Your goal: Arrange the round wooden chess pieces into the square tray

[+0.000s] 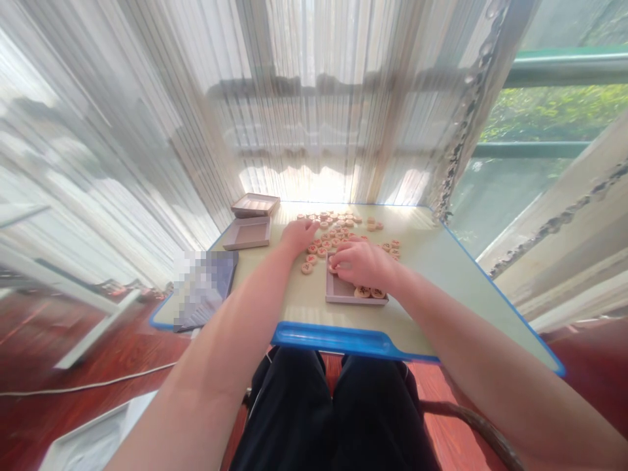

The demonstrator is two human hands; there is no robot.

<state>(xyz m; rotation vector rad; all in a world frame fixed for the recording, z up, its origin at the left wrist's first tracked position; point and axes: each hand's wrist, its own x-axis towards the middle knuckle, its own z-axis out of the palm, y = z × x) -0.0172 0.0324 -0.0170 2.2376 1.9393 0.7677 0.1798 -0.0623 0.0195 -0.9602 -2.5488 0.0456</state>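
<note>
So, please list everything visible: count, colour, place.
Table: one, pale, blue edge, centre
Near box: one, pinkish, front middle
Round pieces: over twenty, pale, red or dark marks, table, near box
Left boxes: two, pinkish, back
Flat item: one, dark, table's left
Curtains: several, whitish, back, right
Bars: two, green, right
Foliage: uncounted, green, outside
Floor: one, reddish, below
Cable: one, white, left
Frame: one, white, left
Tray-like object: one, whitish, lower left
Curved bar: one, dark, lower right
Legs: two, dark trousers, bottom
Arms: two, bare, foreground
Left hand: one, bare, beside pieces
Right hand: one, bare, over near box
</note>
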